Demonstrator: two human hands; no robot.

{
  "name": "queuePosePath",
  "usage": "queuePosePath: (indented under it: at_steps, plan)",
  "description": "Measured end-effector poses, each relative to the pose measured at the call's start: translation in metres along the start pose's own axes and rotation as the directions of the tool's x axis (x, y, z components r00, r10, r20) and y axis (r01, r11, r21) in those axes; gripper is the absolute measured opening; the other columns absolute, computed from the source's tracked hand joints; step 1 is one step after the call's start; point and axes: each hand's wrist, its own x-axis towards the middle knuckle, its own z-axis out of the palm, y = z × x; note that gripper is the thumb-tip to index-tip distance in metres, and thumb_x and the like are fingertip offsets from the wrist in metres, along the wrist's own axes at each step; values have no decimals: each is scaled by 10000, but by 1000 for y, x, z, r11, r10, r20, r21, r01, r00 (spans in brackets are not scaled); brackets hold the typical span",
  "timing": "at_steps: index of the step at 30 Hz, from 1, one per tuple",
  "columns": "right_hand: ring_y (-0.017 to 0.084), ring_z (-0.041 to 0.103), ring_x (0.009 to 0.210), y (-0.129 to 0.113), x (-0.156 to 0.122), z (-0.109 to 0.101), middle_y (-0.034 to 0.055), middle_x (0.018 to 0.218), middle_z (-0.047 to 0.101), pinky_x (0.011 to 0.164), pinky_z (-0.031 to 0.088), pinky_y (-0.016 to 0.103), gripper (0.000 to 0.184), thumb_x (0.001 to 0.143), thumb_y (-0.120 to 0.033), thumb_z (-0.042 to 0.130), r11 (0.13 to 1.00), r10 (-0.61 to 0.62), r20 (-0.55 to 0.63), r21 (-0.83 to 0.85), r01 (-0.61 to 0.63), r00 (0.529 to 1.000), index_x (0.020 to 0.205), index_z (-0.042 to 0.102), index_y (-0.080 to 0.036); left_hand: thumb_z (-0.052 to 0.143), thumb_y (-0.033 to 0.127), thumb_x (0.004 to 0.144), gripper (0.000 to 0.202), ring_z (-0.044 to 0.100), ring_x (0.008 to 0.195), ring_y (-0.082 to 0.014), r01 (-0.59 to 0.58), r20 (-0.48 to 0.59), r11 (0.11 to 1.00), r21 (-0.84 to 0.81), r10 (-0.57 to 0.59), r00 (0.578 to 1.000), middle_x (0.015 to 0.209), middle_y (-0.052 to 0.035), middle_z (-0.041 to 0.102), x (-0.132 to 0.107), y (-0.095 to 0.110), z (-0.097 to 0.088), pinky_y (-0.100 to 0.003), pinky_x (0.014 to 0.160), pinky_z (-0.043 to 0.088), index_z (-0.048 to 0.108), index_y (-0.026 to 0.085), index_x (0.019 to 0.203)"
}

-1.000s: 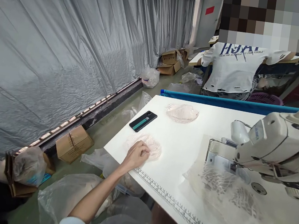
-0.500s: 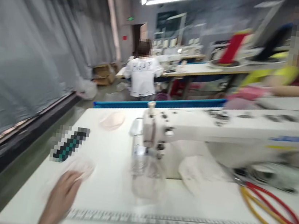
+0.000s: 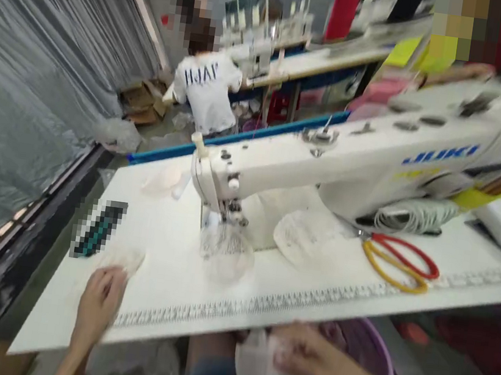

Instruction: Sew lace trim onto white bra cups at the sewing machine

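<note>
My left hand (image 3: 102, 297), fingers curled, is closed on a thin, pale fabric piece (image 3: 132, 260) lying at the left of the white table. Below the front edge, over my lap, my right hand (image 3: 305, 351) grips a white fabric piece (image 3: 259, 367); blur softens its fingers. Between and beyond them stands a white sewing machine (image 3: 271, 169). A sheer, lacy piece (image 3: 227, 255) lies under its needle area, and another pale rounded piece (image 3: 297, 237) rests just right of it. A further pale piece (image 3: 161, 181) sits near the back left corner.
Scissors with red and yellow handles (image 3: 400, 262) lie right of the machine's needle end, near a coil of pale cord (image 3: 413, 215). A measuring strip (image 3: 235, 302) runs along the front edge. Below stands a purple basket (image 3: 387, 359). A person in a white shirt (image 3: 207, 93) works beyond.
The view has tilted down and swung right. My right hand with the white fabric piece has come into sight below the table edge. My left hand stays at the pale piece.
</note>
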Motion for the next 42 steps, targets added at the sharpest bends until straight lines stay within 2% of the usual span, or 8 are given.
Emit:
queuePosePath:
  at_steps: [4, 9, 14, 17, 20, 26, 35, 42]
  plan:
    - [139, 540, 695, -6, 0, -10, 20, 739, 583, 635, 412, 236, 418, 916, -487, 399, 987, -25, 95, 158, 10, 995, 795, 590, -137, 475, 431, 828, 333, 553, 985, -223, -20, -95, 1000, -3, 20, 995, 1051, -83, 554, -2, 15, -2, -327, 777, 492, 618, 156, 949]
    - [135, 519, 684, -26, 2, -20, 13, 716, 551, 635, 398, 227, 369, 948, -409, 359, 997, -7, 53, -73, 10, 999, 762, 560, -161, 556, 280, 808, 327, 483, 1109, -258, -225, -396, 971, 81, 239, 887, 1104, -122, 551, -27, 54, -6, -418, 961, 397, 579, 148, 1107]
    - [139, 539, 742, -46, 14, -14, 48, 801, 602, 686, 400, 226, 339, 965, -366, 334, 969, -130, 167, -187, 161, 977, 867, 578, -151, 521, 288, 854, 372, 458, 1184, -236, -240, 128, 884, -402, 314, 941, 1276, -70, 489, -58, 140, -1, -425, 989, 401, 496, 276, 1225]
    - [112, 466, 606, -53, 21, -8, 15, 659, 533, 587, 354, 214, 390, 966, -371, 315, 939, -169, 214, -262, 223, 962, 775, 567, -142, 581, 371, 820, 573, 469, 1178, -249, 16, 570, 743, -669, 500, 652, 1299, -97, 494, -58, 176, 9, -381, 978, 409, 387, 253, 1347]
    - [100, 417, 558, -56, 19, -3, -9, 621, 489, 552, 315, 219, 363, 960, -365, 341, 924, -119, 194, -336, 180, 974, 786, 573, -146, 706, 378, 710, 618, 569, 969, -206, 196, 646, 644, -740, 599, 472, 1113, -78, 603, -55, 185, 20, -283, 826, 458, 498, 198, 1263]
    - [137, 487, 664, -56, 8, 6, -6, 745, 575, 587, 360, 218, 250, 909, -420, 460, 926, 108, 0, -365, -101, 994, 1053, 500, -220, 701, 358, 710, 283, 448, 655, -93, 213, 611, 632, -745, 519, 597, 691, 9, 483, -64, 175, 24, -207, 608, 340, 595, 118, 606]
    - [179, 536, 879, -55, 18, 22, 43, 1083, 568, 716, 425, 255, 318, 839, -366, 584, 956, 75, 18, -286, -67, 997, 1132, 507, -270, 786, 352, 588, 341, 404, 592, -82, 482, 735, 594, -644, 306, 605, 615, 41, 469, -71, 172, 20, -191, 532, 297, 537, 128, 656]
    - [109, 400, 572, -55, 27, 27, -29, 690, 516, 511, 323, 202, 294, 891, -364, 489, 985, 89, 15, -149, -85, 996, 1152, 442, -238, 808, 330, 552, 359, 428, 636, -87, 492, 708, 564, -663, 259, 657, 659, 29, 502, -70, 180, 9, -185, 574, 339, 572, 123, 727]
